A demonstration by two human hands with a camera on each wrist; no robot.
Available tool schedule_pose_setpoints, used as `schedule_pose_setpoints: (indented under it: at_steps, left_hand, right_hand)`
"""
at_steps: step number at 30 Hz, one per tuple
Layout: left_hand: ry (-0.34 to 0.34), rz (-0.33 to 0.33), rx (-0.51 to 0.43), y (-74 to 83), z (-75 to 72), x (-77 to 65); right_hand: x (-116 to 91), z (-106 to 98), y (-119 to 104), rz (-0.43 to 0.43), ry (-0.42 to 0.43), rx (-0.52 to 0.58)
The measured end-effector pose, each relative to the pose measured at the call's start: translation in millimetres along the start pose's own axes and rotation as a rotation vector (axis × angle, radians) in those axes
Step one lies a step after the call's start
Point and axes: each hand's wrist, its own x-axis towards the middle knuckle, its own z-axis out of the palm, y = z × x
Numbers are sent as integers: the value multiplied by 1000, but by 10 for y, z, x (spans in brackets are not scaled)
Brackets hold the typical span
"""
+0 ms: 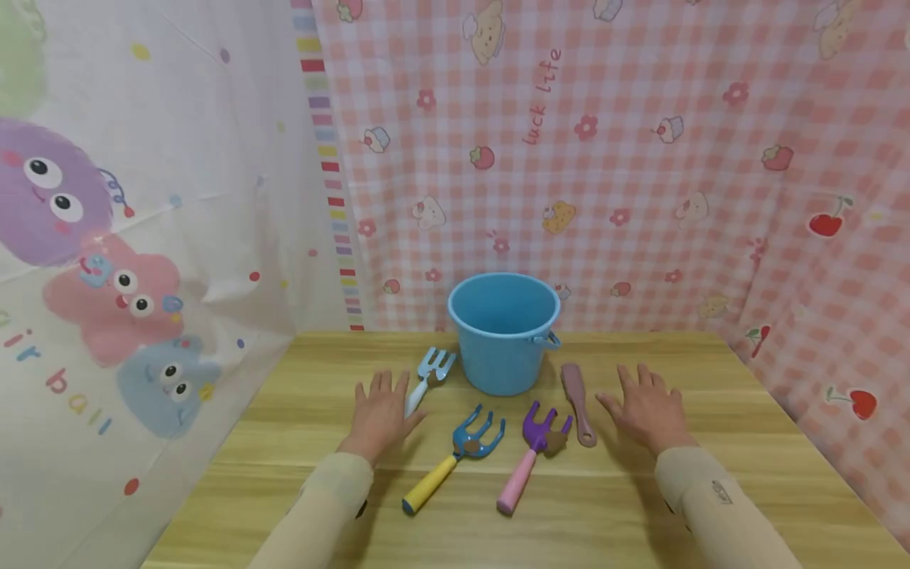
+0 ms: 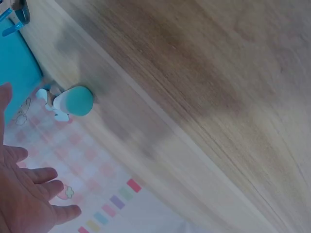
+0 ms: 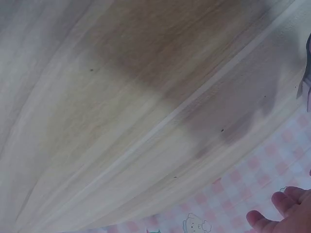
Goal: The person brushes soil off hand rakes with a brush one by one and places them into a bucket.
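My left hand (image 1: pixel 381 415) is spread with straight fingers over the table, holding nothing. Right beside its thumb lies a small light-blue garden fork (image 1: pixel 435 365) with a pale handle, whose rounded end (image 2: pixel 77 101) shows in the left wrist view. On the other side my right hand (image 1: pixel 648 407) is also spread, fingers apart and holding nothing. Nearest to it is a flat mauve tool (image 1: pixel 577 403) with a hole in its handle end. Between the hands lie a blue garden fork (image 1: pixel 444 470) with a yellow handle and a purple one (image 1: pixel 538 431) with a pink handle, both bearing brown patches.
A light-blue bucket (image 1: pixel 502 359) stands upright behind the tools, its handle folded down to the right. Wood-grain table (image 1: pixel 569 525) lies beneath everything. Behind it hangs a pink checked curtain (image 1: pixel 626 174), and a white printed curtain (image 1: pixel 235 213) hangs at the left.
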Motion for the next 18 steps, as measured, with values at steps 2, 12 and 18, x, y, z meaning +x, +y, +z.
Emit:
schedule_pose_setpoints:
  at_steps: [2, 12, 18]
  left_hand:
    - [9, 7, 3, -7, -1, -9]
    - [-28, -9, -10, 6, -72, -41]
    - [-55, -19, -32, -15, -90, -41]
  right_hand:
    - [9, 10, -10, -2, -9, 3]
    - [22, 50, -48, -8, -38, 13]
    - [44, 79, -79, -20, -80, 24]
